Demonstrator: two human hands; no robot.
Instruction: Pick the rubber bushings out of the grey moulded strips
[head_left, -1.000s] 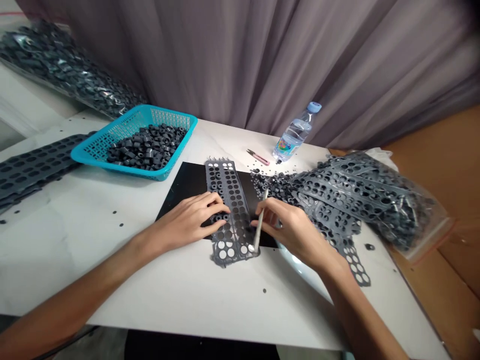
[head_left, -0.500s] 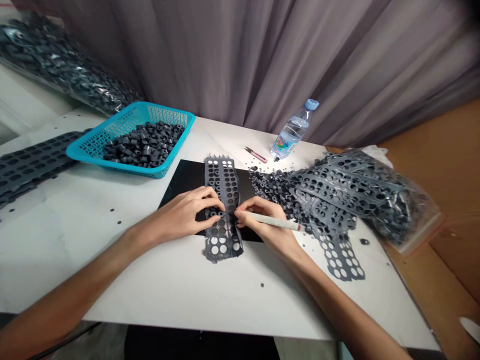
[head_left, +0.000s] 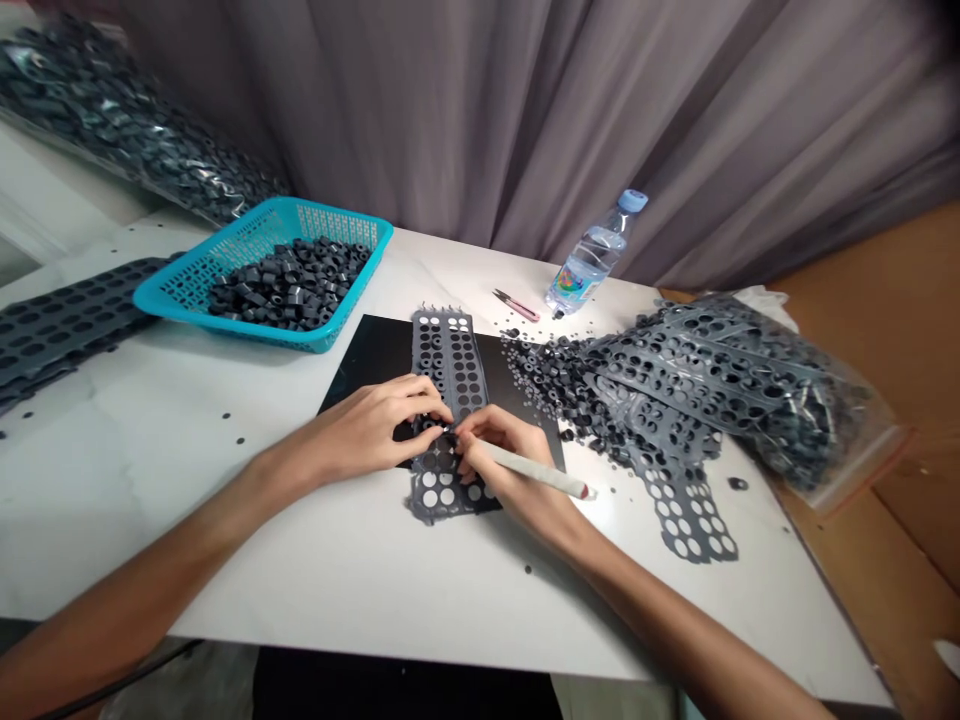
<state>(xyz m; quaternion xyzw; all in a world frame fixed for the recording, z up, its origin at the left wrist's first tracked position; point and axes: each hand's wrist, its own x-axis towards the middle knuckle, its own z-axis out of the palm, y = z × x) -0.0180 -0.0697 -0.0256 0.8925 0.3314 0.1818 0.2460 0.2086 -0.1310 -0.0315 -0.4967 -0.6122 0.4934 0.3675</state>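
A dark grey rubber-like sheet [head_left: 450, 375] with rows of round holes lies lengthwise on a black mat [head_left: 367, 365]. Small dark rings sit in several holes of its left rows. My left hand [head_left: 394, 425] rests on the sheet's left side, thumb and fingertips drawn together on it; what is between the tips is mostly hidden. A slim white pen-like tool [head_left: 532, 470] with a red band near its back end is held in my right hand [head_left: 510, 450]. Its tip meets the sheet beside my left fingertips.
A blue basket [head_left: 322, 340] holds many dark rings. To the right, loose rings and scraps [head_left: 570, 390] lie by a plastic bag [head_left: 810, 420] of punched sheets. Pink-handled snips [head_left: 517, 305] and a water bottle [head_left: 589, 260] are at the back. More sheets [head_left: 67, 310] lie left.
My right hand has shifted left across the sheet, bringing the tool's tip close to my left fingertips. My left hand stays almost in place.
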